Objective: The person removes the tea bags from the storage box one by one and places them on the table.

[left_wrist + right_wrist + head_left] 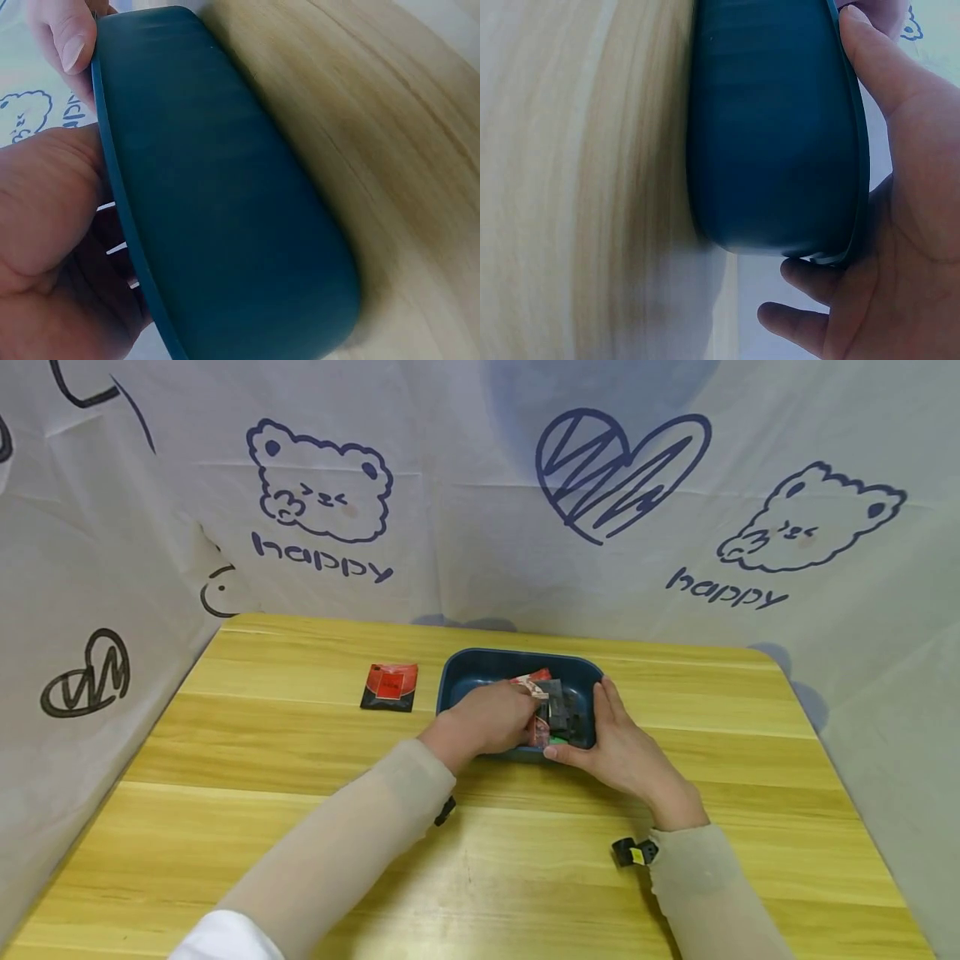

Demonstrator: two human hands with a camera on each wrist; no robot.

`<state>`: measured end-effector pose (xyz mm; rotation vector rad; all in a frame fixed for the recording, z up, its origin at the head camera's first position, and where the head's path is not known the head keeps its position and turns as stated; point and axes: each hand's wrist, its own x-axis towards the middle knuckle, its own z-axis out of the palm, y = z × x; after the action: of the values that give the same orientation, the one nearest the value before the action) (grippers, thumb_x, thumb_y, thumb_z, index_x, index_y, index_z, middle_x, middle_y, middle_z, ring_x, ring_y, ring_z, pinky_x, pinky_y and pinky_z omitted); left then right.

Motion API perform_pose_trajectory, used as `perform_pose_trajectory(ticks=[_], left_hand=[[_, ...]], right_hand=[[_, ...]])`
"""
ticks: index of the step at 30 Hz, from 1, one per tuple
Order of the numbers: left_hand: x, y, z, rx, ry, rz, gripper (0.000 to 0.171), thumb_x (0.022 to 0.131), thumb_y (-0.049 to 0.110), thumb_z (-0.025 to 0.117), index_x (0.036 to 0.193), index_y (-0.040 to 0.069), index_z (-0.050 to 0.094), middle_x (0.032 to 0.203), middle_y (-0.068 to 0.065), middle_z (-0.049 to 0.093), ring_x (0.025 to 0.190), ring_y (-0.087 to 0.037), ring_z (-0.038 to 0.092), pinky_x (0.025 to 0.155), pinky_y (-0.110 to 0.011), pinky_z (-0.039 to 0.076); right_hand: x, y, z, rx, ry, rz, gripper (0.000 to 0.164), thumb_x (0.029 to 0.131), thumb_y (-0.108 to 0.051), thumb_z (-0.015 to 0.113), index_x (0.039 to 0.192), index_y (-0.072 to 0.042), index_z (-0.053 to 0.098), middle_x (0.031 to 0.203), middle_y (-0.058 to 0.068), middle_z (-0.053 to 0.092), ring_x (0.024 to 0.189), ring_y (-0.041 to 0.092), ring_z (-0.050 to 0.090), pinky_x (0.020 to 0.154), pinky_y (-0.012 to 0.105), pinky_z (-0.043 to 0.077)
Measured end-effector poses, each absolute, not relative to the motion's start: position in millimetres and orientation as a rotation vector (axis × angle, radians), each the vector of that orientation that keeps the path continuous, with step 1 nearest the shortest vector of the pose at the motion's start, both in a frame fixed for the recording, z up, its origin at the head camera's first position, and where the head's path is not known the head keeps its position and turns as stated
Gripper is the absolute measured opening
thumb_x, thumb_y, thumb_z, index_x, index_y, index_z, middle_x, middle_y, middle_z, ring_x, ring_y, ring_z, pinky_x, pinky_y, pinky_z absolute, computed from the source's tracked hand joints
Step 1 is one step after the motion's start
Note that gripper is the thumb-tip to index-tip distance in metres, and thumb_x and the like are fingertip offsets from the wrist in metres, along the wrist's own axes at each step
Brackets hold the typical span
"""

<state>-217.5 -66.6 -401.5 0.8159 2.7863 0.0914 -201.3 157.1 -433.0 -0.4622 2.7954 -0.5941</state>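
A dark blue plastic box (465,667) stands on the table, with red packets (538,732) and dark packets (557,706) heaped in its right half. My left hand (491,717) reaches over the front rim into the box, beside the heap. Its fingertips are hidden, so whether they grip a packet is unclear. Around the box's right front corner, my right hand (626,752) holds on, thumb on the front rim and fingers along the right side. In the right wrist view, the thumb of the right hand (907,195) lies against the rim.
Left of the box, a red and black packet (389,687) lies flat on the wooden table (517,877). A bit of green shows inside the box near its front wall. Behind the table hangs a white cloth (465,543) with drawn bears and hearts.
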Motion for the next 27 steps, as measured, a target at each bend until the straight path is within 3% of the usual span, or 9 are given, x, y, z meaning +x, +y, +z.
perform_pose_trajectory(ticks=[2,7,11,15,27], left_hand=[[-218.2,-66.6,-401.4,0.803,2.77,0.087,0.022,0.107,0.038,0.064,0.113,0.018,0.068,0.11,0.0,0.071,0.108,-0.02,0.069,0.1,-0.041,0.058],[-221.1,-66.7,-403.0,0.794,2.747,0.061,0.046,0.106,0.048,0.062,0.136,0.013,0.067,0.13,-0.004,0.069,0.119,-0.024,0.068,0.103,-0.043,0.057],[-225.0,-67.1,-404.1,0.749,2.723,0.017,0.064,0.105,0.05,0.062,0.155,0.01,0.053,0.154,-0.008,0.057,0.133,-0.029,0.062,0.108,-0.046,0.055],[-229.0,-67.9,-404.3,0.714,2.698,-0.017,0.074,0.104,0.047,0.065,0.163,0.01,0.04,0.166,-0.009,0.044,0.14,-0.031,0.057,0.113,-0.045,0.052],[-231.9,-72.0,-405.4,0.602,2.714,0.016,0.094,0.1,0.048,0.07,0.17,0.009,0.019,0.168,-0.016,0.034,0.152,-0.032,0.042,0.122,-0.048,0.041]], right_hand=[[-201.5,157.1,-432.9,-0.462,2.793,-0.597,0.135,0.087,-0.085,0.06,0.167,0.004,-0.002,0.176,0.021,-0.01,0.154,0.052,0.03,0.115,0.063,0.043],[-202.4,157.7,-432.9,-0.459,2.787,-0.602,0.136,0.086,-0.086,0.059,0.167,0.004,-0.003,0.176,0.02,-0.011,0.154,0.052,0.028,0.115,0.064,0.043],[-202.6,156.9,-433.6,-0.458,2.788,-0.601,0.136,0.085,-0.086,0.059,0.167,0.004,-0.002,0.176,0.02,-0.01,0.154,0.052,0.029,0.114,0.064,0.044],[-202.1,155.9,-433.7,-0.458,2.789,-0.596,0.136,0.085,-0.087,0.059,0.167,0.004,-0.002,0.176,0.021,-0.01,0.154,0.053,0.03,0.114,0.064,0.044],[-203.6,156.9,-432.4,-0.446,2.773,-0.581,0.137,0.085,-0.089,0.056,0.167,0.003,-0.002,0.176,0.021,-0.012,0.153,0.054,0.029,0.111,0.065,0.046]])
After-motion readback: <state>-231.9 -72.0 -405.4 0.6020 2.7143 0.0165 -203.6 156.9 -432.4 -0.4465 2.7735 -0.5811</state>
